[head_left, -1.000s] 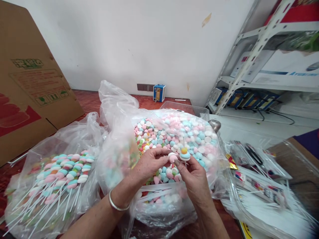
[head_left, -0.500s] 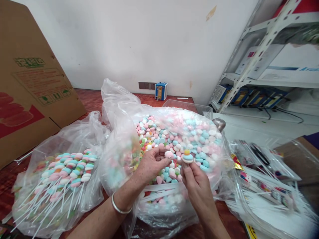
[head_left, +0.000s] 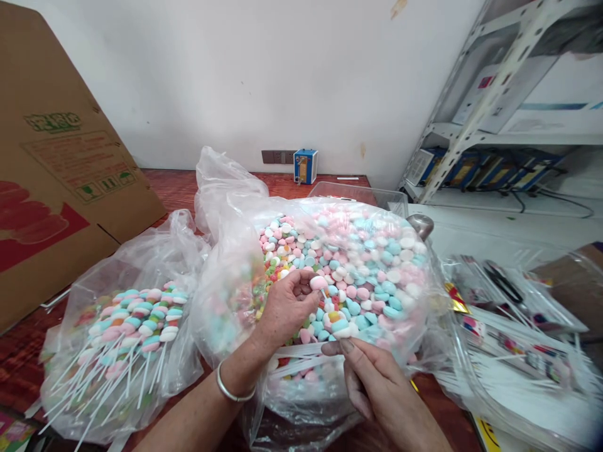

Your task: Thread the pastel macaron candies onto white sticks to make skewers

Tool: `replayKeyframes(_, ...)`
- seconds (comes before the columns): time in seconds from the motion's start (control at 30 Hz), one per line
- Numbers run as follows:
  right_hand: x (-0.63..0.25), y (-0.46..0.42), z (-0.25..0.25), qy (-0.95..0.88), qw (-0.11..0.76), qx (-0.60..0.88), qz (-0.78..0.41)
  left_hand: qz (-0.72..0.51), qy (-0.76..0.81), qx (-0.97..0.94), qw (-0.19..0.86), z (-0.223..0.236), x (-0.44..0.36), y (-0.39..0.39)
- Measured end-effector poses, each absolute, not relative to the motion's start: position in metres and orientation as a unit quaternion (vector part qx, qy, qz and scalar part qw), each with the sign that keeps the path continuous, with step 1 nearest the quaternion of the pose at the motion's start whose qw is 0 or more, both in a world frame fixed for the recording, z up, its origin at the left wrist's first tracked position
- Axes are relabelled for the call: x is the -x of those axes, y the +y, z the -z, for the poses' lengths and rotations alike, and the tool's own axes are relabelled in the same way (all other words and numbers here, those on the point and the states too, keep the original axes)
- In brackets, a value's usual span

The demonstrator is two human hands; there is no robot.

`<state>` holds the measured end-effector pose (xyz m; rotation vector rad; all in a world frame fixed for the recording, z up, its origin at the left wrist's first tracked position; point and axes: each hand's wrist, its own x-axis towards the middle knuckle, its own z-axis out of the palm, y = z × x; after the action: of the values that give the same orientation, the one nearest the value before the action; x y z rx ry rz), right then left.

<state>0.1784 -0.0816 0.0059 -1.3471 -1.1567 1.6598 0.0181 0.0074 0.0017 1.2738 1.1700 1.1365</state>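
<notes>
- The left hand has thumb and forefinger nearly closed; between the tips is one pink-and-white candy, above the middle of the large plastic bag.
- The right hand has thumb and forefinger pinched, just under one candy stack of orange, blue and white, which they appear to hold; the exact grip is hidden. This stack is nearer and more right than the left hand's candy.
- I judge these candies to be very light and soft, a little springy, probably dry rather than slippery. A hard squeeze could dent them, so it is better to take a single one lightly by its round edge.
- The stack is best held low, with light pressure, so that its layers do not slip.
- Counted: two hands, two plastic bags of sweets, one metal scoop at far right, one blue device on the table at the far side.
- The loose candies and the candy sticks in the smaller bag at left are too many and overlapping for an exact count.
</notes>
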Motion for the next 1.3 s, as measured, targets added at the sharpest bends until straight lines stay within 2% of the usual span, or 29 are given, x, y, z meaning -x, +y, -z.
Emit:
replayKeyframes(0.3,-0.158,-0.086,-0.004,-0.336,0.404,0.492,-0.694,-0.476,0.463,-0.547,0.51,-0.005,-0.02,0.006)
replayKeyframes(0.5,-0.151,-0.079,-0.012,-0.328,0.417,0.489,-0.692,-0.484,0.462,-0.552,0.497,-0.005,-0.02,0.004)
replayKeyframes(0.73,-0.142,-0.071,-0.007,-0.329,0.45,0.47,-0.685,-0.5,0.481,-0.582,0.424,0.002,-0.02,-0.001)
replayKeyframes(0.9,-0.138,-0.069,-0.004,-0.356,0.443,0.479,-0.669,-0.491,0.473,-0.603,0.415,0.007,-0.016,-0.001)
replayKeyframes(1.07,-0.143,-0.057,0.002,-0.456,0.424,0.501,-0.601,-0.481,0.417,-0.628,0.447,0.008,-0.011,-0.003)
replayKeyframes(1.23,-0.158,-0.049,0.008,-0.548,0.433,0.556,-0.45,-0.459,0.414,-0.666,0.418,-0.001,0.006,-0.007)
replayKeyframes(1.3,-0.168,-0.052,0.006,-0.559,0.426,0.595,-0.39,-0.438,0.447,-0.688,0.368,-0.005,0.018,-0.008)
